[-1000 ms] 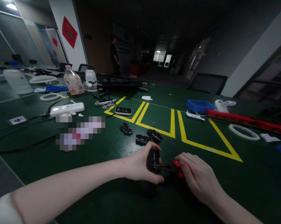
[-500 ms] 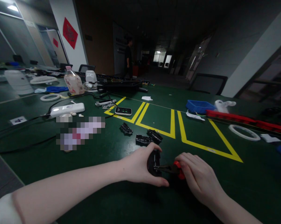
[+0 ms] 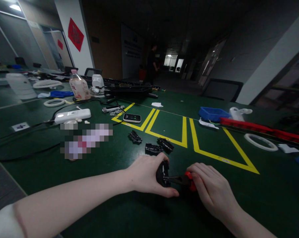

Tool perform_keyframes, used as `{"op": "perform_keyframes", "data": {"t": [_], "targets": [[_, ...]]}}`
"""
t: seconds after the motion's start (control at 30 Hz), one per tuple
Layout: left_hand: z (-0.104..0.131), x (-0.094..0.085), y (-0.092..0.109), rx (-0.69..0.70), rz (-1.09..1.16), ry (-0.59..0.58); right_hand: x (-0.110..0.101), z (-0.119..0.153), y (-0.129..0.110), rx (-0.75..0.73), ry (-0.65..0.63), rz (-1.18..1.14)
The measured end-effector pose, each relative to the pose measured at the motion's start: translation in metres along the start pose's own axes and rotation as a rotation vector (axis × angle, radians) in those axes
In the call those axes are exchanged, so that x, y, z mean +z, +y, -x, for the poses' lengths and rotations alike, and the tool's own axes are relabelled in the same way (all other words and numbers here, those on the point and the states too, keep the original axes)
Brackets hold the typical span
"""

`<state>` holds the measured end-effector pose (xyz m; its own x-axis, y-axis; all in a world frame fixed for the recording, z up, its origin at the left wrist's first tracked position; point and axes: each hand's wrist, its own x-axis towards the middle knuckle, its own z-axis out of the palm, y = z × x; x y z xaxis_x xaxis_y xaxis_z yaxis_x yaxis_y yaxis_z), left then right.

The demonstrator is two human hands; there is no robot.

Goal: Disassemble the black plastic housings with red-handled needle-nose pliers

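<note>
Glossy black part, red-handled pliers touching it

- Pliers and a held black part block the gap between left hand and right hand.
- Loose black pieces obstruct just beyond the left hand.
- Right of them, open table leads forward over flat yellow tape.
</note>
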<state>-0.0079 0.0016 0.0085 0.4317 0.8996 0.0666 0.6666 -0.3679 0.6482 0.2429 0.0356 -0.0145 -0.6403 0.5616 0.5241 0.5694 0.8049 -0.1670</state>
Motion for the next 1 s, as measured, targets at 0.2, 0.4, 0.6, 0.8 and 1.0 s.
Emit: {"op": "perform_keyframes", "data": {"t": [0.2,0.4,0.6,0.8,1.0], "targets": [[0.001,0.001,0.004,0.047,0.006,0.008,0.002,-0.001,0.003,0.111,-0.025,-0.049],[0.004,-0.004,0.012,0.027,0.060,-0.043,0.002,0.000,0.002,0.130,-0.041,-0.074],[0.006,-0.009,0.013,0.023,0.106,-0.043,-0.001,-0.001,-0.003,0.132,-0.089,-0.131],[0.005,-0.007,0.008,0.028,0.118,-0.024,-0.002,-0.001,-0.006,0.167,-0.079,-0.171],[0.001,-0.004,0.003,0.047,0.106,-0.038,-0.002,0.000,-0.012,0.212,-0.057,-0.194]]}}
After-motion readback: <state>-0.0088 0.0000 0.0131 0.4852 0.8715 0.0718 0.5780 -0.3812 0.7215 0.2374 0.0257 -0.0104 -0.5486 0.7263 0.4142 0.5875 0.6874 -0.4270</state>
